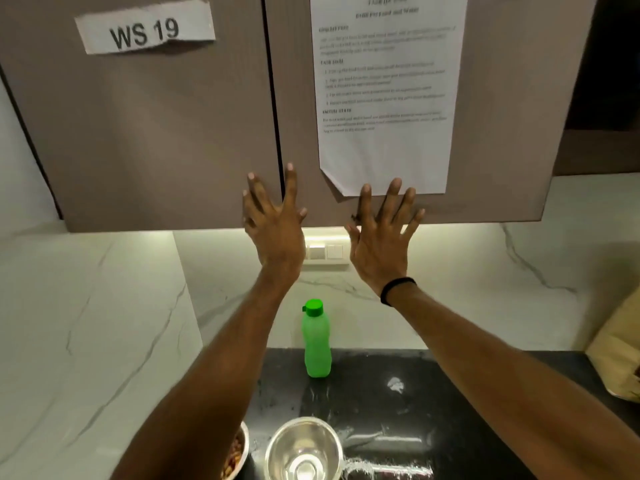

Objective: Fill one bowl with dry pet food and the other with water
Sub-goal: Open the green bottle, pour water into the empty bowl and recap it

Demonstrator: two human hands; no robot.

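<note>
Both my hands are raised in front of the upper cabinet doors, fingers spread, holding nothing. My left hand (pixel 275 220) is over the gap between the two doors; my right hand (pixel 382 233) is just below a taped paper sheet. On the black counter below stands a green bottle (pixel 316 341) with its green cap on. At the bottom edge sits a steel bowl (pixel 304 452) with clear water in it. Left of it, mostly hidden by my left forearm, a second steel bowl (pixel 239 455) holds brown dry pet food.
The brown upper cabinet (pixel 156 133) carries a "WS 19" label (pixel 145 27) and a printed task sheet (pixel 384 91). A switch plate (pixel 325 252) sits on the marble backsplash. A tan paper bag (pixel 616 351) stands at the right edge. A marble wall rises on the left.
</note>
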